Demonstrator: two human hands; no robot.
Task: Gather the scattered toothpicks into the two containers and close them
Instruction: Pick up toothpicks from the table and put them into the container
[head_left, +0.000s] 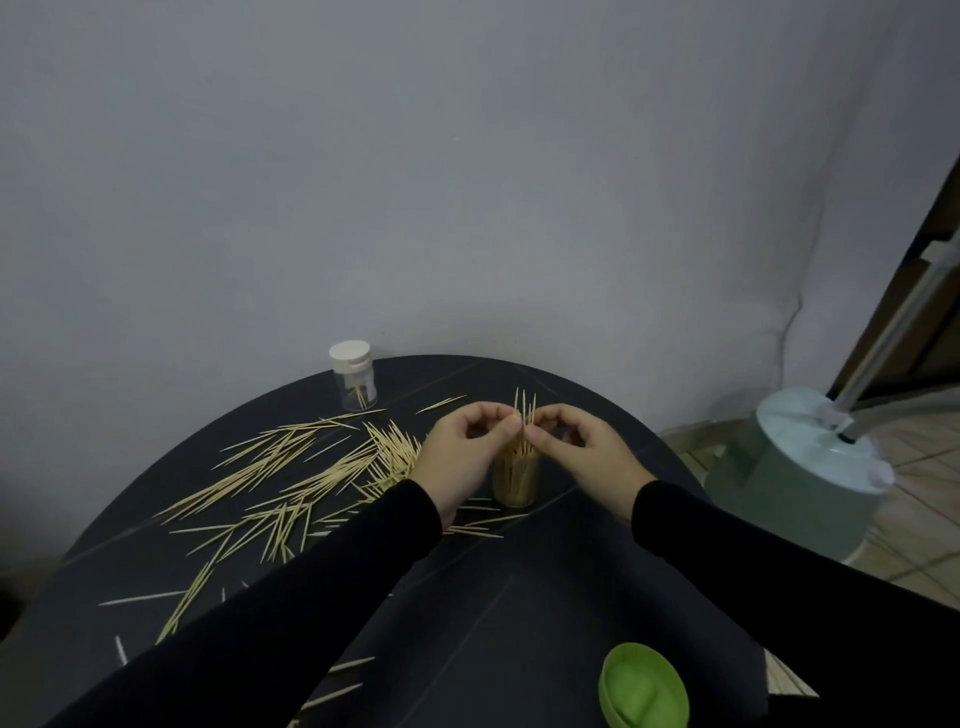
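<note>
- Round dark worktop (519, 613): carries all task items; it stands against a grey wall.
- Pale green mop bucket (800, 483): on the tiled floor, right of the worktop.
- Scattered wooden toothpicks (291, 478): spread across the left half of the worktop.
- Left hand (462, 457): grip pinched on a small upright toothpick bundle (525, 415) from the left.
- Right hand (582, 452): grip pinched on the same bundle from the right.
- Green round lid (644, 686): near edge, inner side up.
- Open clear container (515, 480): upright below both hands, packed with toothpicks; the bundle stands in its mouth.
- Clear container with white cap (353, 376): far left edge, capped, few toothpicks inside.
</note>
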